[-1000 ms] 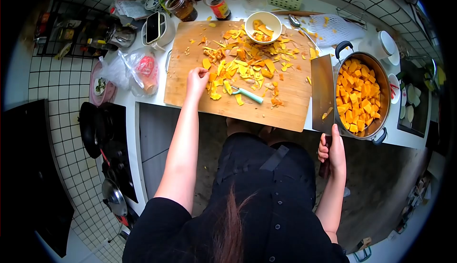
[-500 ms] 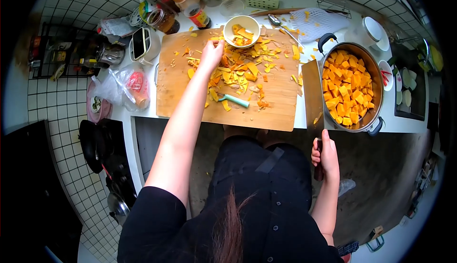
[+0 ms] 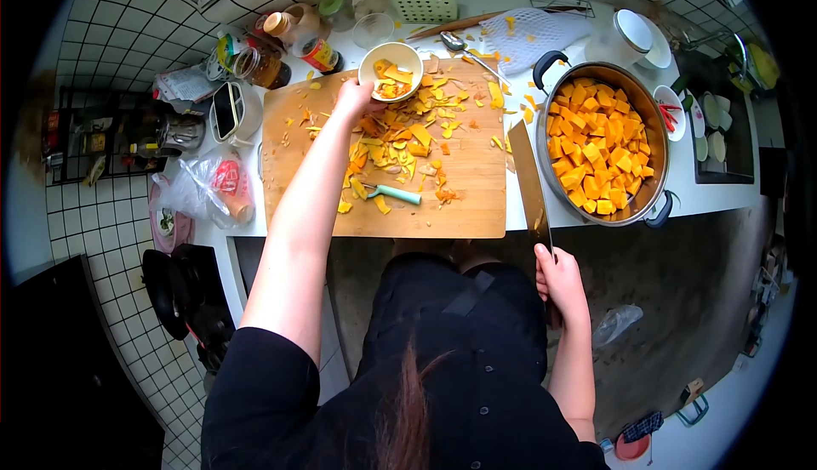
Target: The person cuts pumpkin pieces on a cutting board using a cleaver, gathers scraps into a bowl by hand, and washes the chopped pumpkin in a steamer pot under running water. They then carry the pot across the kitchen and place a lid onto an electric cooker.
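Observation:
My left hand [image 3: 356,100] is closed at the near left rim of a cream bowl [image 3: 413,55], which holds orange and yellow scraps and sits at the back of the wooden cutting board [image 3: 464,215]. My right hand [image 3: 562,283] grips the dark handle of a cleaver [image 3: 529,182], its wide blade pointing away from me between the board and a steel pot. Cubes of orange squash [image 3: 600,151] fill much of the pot [image 3: 661,159]. Yellow peels [image 3: 387,155] lie scattered over the board, with a mint-green peeler [image 3: 396,193] among them.
Bottles and jars [image 3: 319,53] stand behind the board. At the left are a phone [image 3: 225,113] on a white container and a plastic bag [image 3: 213,188]. A spoon [image 3: 455,42], white netting [image 3: 532,40] and a green basket [image 3: 421,2] lie at the back; a small bowl with red chillies [image 3: 674,117] is right.
My left hand has moved from the peels on the board to the bowl and taken its rim. The view has shifted; my right hand still holds the cleaver beside the pot.

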{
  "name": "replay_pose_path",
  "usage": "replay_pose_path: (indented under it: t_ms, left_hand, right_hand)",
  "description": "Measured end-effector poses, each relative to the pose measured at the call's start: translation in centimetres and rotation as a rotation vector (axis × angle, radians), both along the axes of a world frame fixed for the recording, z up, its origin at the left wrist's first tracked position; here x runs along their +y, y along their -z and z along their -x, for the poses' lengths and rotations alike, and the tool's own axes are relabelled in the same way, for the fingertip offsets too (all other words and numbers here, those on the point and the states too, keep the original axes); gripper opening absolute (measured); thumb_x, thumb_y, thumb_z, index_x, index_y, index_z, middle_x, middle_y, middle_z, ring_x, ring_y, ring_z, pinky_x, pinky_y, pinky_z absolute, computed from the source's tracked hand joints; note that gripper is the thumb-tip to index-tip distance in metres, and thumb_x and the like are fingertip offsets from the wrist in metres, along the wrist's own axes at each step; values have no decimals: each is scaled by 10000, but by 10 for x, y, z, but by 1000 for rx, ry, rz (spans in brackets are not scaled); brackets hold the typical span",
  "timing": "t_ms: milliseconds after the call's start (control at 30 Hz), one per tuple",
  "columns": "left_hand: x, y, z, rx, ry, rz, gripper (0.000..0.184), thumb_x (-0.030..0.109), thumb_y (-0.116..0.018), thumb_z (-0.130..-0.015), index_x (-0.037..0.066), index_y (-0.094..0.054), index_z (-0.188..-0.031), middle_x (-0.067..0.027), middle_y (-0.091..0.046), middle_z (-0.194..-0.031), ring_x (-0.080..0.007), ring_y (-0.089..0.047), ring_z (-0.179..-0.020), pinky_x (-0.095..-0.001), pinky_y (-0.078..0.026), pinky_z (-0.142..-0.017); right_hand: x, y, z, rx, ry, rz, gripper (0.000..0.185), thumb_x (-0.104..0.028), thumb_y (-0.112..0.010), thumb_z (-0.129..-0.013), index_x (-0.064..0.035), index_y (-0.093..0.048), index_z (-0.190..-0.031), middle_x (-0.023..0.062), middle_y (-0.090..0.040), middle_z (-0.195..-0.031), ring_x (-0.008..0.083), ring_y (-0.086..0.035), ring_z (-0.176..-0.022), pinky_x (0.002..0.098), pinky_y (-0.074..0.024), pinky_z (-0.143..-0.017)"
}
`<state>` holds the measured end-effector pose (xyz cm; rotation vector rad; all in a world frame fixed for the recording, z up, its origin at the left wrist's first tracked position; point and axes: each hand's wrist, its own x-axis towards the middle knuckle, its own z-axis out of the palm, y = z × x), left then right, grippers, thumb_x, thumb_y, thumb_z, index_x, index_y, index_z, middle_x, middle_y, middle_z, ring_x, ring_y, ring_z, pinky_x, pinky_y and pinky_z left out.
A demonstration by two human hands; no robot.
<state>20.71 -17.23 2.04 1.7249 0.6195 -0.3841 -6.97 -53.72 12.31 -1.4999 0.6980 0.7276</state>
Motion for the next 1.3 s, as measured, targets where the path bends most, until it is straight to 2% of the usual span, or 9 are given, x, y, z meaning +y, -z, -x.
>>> replay_pose_path:
  t_ms: [100,233,367,600,833,900,967,1067,1300]
  left_hand:
    - [3,-14,12,-76,-91,128,335,117,-425,-874,-69,-415,-1152,-201,-566,-1051,-296,-649,-821,-348,-585,-646]
    - [16,-37,34,-158,-209,292,349,136,-387,-905,-68,-408,-1188,-180,-527,-1160,-286,-564,-1046,-430,-508,-872]
    - [47,-61,73,-224,-238,499,404,79,-451,-809,-36,-434,-1196,-153,-530,-1169,-272,-539,-1062,-417,-435,-959]
    - [87,-89,187,-205,-441,552,420,146,-467,-803,51,-447,-1212,-110,-564,-1143,-234,-573,-1013,-352,-499,-837]
    - [96,-77,292,-213,-673,520,439,119,-473,-749,-38,-455,-1159,-166,-603,-1040,-272,-647,-865,-364,-583,-674]
    - [100,-68,316,-183,-690,519,474,128,-477,-738,-22,-441,-1186,-157,-593,-1075,-286,-628,-917,-371,-560,-741]
    - [99,-61,334,-176,-749,525,465,122,-474,-733,-41,-454,-1168,-170,-605,-1047,-281,-644,-859,-344,-582,-671]
    - [91,-59,348,-168,-826,570,452,128,-477,-738,-48,-462,-1154,-171,-615,-1019,-267,-652,-822,-331,-590,-640]
    - [89,-57,361,-194,-827,598,444,134,-471,-754,-52,-461,-1157,-173,-617,-1014,-254,-655,-808,-320,-595,-626]
  right_hand:
    - [5,4,-19,-62,-75,89,360,-338,-529,-905,-48,-475,-698,-16,-419,-515,60,-382,-388,213,-323,-365]
    - [14,15,-60,-209,-205,256,383,-336,-549,-888,-21,-490,-677,25,-434,-469,99,-416,-366,261,-347,-370]
    - [25,40,-108,-362,-214,357,429,-378,-538,-881,-2,-500,-679,38,-437,-458,135,-442,-379,274,-364,-389]
    - [45,61,-158,-369,-309,491,450,-383,-516,-882,49,-535,-759,85,-503,-510,180,-497,-390,315,-421,-388]
    - [85,73,-159,-364,-399,439,425,-357,-510,-877,56,-580,-801,108,-535,-535,193,-528,-423,350,-445,-442]
    - [104,81,-152,-467,-513,490,416,-334,-518,-858,64,-595,-766,207,-556,-577,314,-589,-545,398,-454,-552]
    - [130,77,-141,-497,-612,533,416,-323,-522,-855,73,-591,-746,235,-560,-595,350,-587,-575,401,-453,-562]
    - [164,67,-125,-455,-630,409,414,-327,-537,-854,59,-588,-713,222,-559,-582,338,-585,-563,402,-454,-566]
    - [166,79,-125,-506,-515,337,499,-406,-579,-839,42,-524,-626,138,-479,-504,203,-468,-446,355,-395,-470]
